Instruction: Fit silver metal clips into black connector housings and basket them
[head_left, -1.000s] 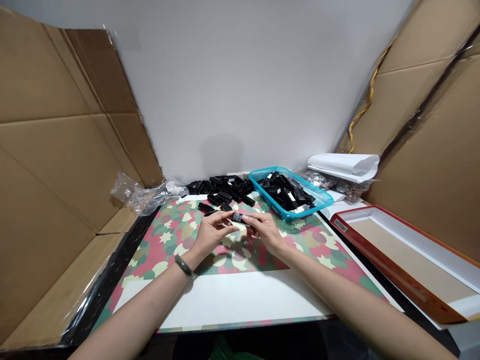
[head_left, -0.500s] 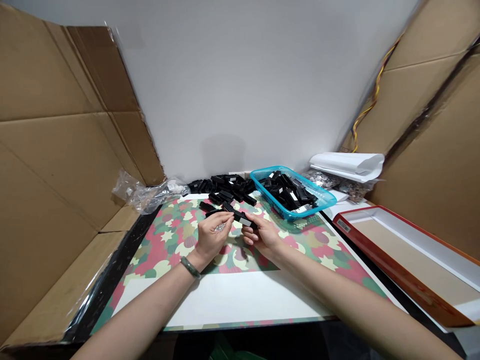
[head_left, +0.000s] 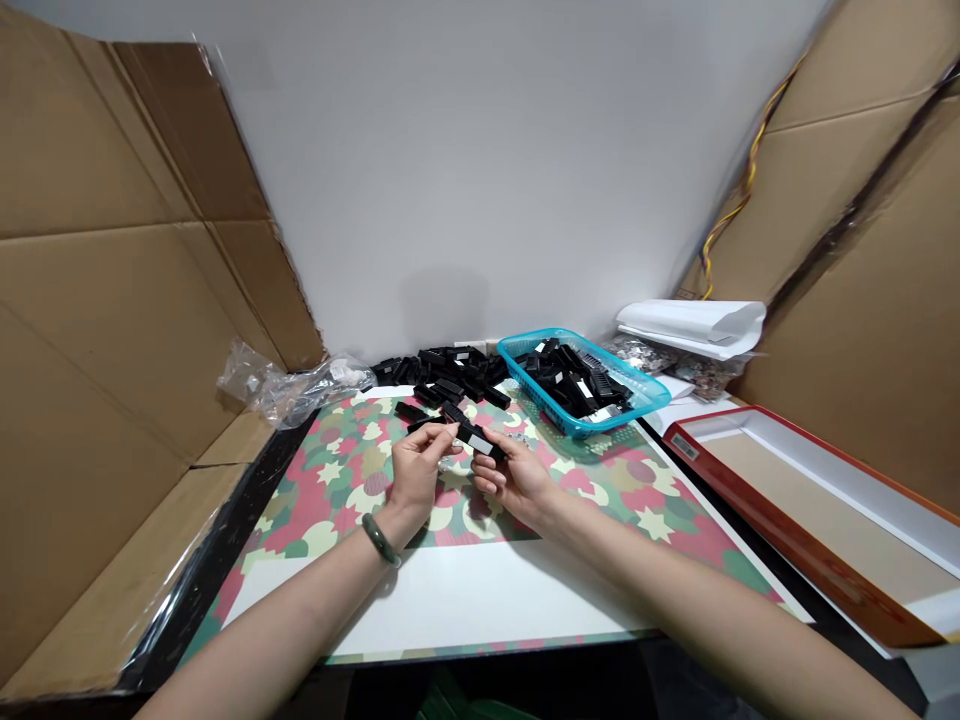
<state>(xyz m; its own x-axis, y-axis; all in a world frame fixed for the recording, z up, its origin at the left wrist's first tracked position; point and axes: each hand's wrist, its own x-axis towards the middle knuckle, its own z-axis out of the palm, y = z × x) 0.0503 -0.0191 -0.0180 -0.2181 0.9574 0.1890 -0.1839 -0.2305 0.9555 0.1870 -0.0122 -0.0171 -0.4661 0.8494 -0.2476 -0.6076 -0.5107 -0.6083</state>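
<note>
Our left hand [head_left: 415, 470] pinches one end of a black piece [head_left: 465, 434] and our right hand [head_left: 519, 475] grips the other, so it sits between our hands, above the patterned sheet [head_left: 319, 515]. Its white label [head_left: 484, 446] faces us, any print too small to read; likewise the sticker [head_left: 683, 446] on the red box [head_left: 795, 545]. The piece is slim and oblong, sloping down rightward, near a black pile [head_left: 457, 368].

Blk pc. [head_left: 475, 441] partly behind R hand [head_left: 521, 476]
</note>
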